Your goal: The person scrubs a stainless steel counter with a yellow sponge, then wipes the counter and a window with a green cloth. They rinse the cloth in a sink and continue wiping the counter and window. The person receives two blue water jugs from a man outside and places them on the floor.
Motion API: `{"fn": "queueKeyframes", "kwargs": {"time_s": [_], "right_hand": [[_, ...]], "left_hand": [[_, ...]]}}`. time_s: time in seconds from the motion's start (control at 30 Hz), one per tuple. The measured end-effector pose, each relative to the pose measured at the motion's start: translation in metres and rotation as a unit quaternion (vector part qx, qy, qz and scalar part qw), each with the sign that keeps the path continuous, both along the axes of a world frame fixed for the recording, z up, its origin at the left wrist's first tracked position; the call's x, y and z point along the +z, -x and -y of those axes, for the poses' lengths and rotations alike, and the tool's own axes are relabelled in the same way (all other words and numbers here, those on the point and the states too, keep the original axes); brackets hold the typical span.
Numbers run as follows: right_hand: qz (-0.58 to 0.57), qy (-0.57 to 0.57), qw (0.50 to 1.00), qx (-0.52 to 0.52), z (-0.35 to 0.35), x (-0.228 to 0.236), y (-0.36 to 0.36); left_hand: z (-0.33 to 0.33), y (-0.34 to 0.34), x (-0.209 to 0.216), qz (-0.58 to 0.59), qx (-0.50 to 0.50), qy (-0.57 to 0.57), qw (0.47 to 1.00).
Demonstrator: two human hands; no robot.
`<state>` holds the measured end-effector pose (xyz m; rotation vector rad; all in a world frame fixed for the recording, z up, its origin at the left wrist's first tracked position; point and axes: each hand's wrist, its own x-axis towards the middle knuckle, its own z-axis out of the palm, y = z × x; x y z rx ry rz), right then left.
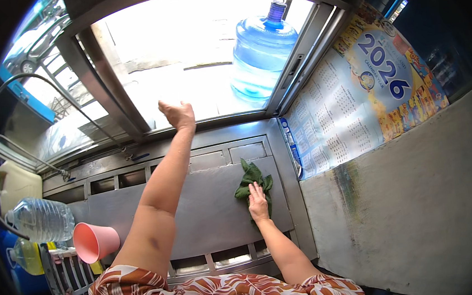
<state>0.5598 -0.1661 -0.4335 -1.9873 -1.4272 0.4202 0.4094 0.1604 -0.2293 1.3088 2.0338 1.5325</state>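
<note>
My right hand (pixel 257 202) lies on a crumpled dark green cloth (pixel 253 174), its fingers stretched out and pressing it down. The cloth rests on the right part of a flat grey metal counter top (pixel 207 206). My left arm reaches forward over the counter to the window opening. There my left hand (pixel 178 114) is just inside the bright gap by the lower frame, thumb and fingers apart, with nothing visible in it. Whether it touches the frame, I cannot tell.
A large blue water jug (pixel 264 55) stands outside the window. Left of the counter are a pink cup (pixel 95 242), a clear plastic bottle (pixel 43 219), a yellow-liquid bottle (pixel 27 255) and a cream jerrycan (pixel 17 186). A calendar (pixel 349 92) hangs on the right wall.
</note>
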Motion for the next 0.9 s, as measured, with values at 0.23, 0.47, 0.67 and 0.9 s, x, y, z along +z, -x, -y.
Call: {"fn": "queueKeyframes", "kwargs": {"time_s": [0.23, 0.47, 0.67, 0.9], "right_hand": [[-0.61, -0.081, 0.758, -0.216, 0.028, 0.061, 0.019], [-0.583, -0.058, 0.793, -0.166, 0.085, 0.102, 0.028], [-0.551, -0.03, 0.808, -0.207, 0.103, 0.129, 0.016], [-0.53, -0.034, 0.823, -0.204, 0.109, 0.176, -0.011]], "left_hand": [[-0.063, 0.162, 0.044, -0.041, 0.11, 0.018, 0.993], [-0.093, 0.216, 0.041, 0.129, -0.103, -0.02, 0.986], [-0.086, 0.206, 0.045, 0.079, -0.155, 0.003, 0.985], [-0.055, 0.204, 0.062, 0.068, -0.198, 0.021, 0.978]]}}
